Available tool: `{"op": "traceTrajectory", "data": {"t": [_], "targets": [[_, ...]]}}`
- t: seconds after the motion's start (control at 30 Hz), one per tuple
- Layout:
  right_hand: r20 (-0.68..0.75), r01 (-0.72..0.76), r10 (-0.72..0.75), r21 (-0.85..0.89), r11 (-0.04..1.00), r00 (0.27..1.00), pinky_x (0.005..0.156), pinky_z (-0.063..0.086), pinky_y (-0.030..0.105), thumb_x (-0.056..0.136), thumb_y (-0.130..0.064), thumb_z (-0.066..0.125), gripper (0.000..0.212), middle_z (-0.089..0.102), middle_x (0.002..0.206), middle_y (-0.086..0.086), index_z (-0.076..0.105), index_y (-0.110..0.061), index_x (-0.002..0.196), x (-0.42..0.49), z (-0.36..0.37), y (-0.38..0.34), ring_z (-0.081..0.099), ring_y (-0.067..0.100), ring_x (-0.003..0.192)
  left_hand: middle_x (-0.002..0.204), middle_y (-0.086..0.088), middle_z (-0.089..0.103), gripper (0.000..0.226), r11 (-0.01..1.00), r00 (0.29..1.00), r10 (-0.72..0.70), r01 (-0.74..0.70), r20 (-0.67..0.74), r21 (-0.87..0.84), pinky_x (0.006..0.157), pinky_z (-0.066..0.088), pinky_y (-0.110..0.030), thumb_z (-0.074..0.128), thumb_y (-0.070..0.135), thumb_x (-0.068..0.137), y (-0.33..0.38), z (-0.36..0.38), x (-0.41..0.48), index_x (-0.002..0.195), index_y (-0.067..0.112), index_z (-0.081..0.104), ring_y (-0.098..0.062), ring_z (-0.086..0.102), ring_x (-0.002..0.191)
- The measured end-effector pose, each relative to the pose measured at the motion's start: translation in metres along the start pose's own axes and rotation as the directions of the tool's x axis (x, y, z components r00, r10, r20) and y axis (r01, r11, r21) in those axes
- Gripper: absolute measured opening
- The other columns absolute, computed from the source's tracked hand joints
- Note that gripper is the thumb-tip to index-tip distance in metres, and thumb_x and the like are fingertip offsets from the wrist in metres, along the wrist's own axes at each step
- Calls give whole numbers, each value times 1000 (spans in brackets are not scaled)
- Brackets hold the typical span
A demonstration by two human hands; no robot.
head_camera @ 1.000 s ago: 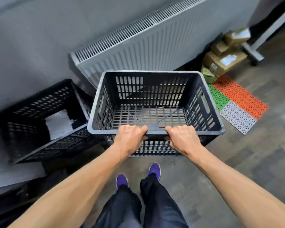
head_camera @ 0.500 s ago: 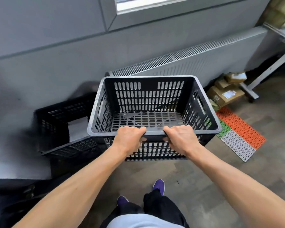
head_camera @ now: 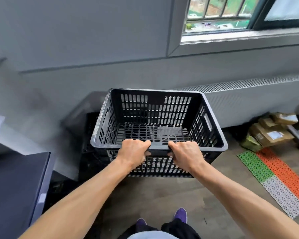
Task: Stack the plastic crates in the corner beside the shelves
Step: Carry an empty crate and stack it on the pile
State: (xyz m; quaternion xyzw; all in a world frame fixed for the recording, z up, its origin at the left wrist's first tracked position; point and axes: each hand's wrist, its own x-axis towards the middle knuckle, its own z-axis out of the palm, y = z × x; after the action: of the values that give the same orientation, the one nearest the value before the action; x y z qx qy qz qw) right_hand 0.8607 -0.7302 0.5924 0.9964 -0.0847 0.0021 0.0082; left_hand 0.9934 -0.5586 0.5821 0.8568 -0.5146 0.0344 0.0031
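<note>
Shifted leftward since the earlier frame, the grey crate (head_camera: pixel 155 107) now largely hides the black crate (head_camera: pixel 93 157) below it, by the wall left of the radiator (head_camera: pixel 248 100). Left hand (head_camera: pixel 133 152) and right hand (head_camera: pixel 185 154) grip its near rim, fingers clamped over the edge.

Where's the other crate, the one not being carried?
Head view, centre-left: the other crate sits by the wall, mostly hidden behind the carried crate, left of the radiator.
</note>
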Motion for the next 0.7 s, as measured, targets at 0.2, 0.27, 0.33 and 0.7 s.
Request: {"op": "traceTrajectory", "data": {"t": [0.2, 0.27, 0.33, 0.7], "targets": [[-23, 83, -84, -48, 995, 996, 60, 46, 33, 92, -43, 57, 29, 71, 85, -1, 51, -20, 108, 37, -4, -32, 70, 25, 75, 83, 3, 71, 25, 992, 992, -123, 124, -24, 24, 56, 34, -31, 52, 48, 93, -40, -5, -20, 95, 24, 54, -23, 68, 77], [-29, 119, -120, -51, 992, 992, 58, 46, 33, 93, -43, 56, 28, 71, 83, -1, 51, -20, 107, 50, -2, -36, 70, 25, 72, 80, 3, 70, 26, 987, 987, -158, 159, -33, 21, 55, 35, -31, 53, 49, 93, -51, -3, -23, 99, 23, 55, -24, 68, 75], [-35, 156, -158, -52, 986, 987, 57, 46, 33, 94, -43, 55, 27, 71, 82, -1, 52, -19, 106, 65, 0, -39, 70, 26, 71, 78, 3, 70, 26, 981, 981, -191, 192, -35, 27, 54, 33, -30, 54, 48, 93, -61, 0, -23, 98, 22, 55, -25, 67, 73], [-18, 298, -299, -32, 954, 954, 53, 39, 32, 94, -44, 52, 26, 70, 78, 0, 53, -19, 101, 163, 17, -36, 69, 27, 67, 73, 4, 67, 29, 941, 946, -323, 325, -30, 95, 52, 32, -29, 59, 50, 90, -114, 13, 11, 92, 22, 54, -24, 67, 67]]}}
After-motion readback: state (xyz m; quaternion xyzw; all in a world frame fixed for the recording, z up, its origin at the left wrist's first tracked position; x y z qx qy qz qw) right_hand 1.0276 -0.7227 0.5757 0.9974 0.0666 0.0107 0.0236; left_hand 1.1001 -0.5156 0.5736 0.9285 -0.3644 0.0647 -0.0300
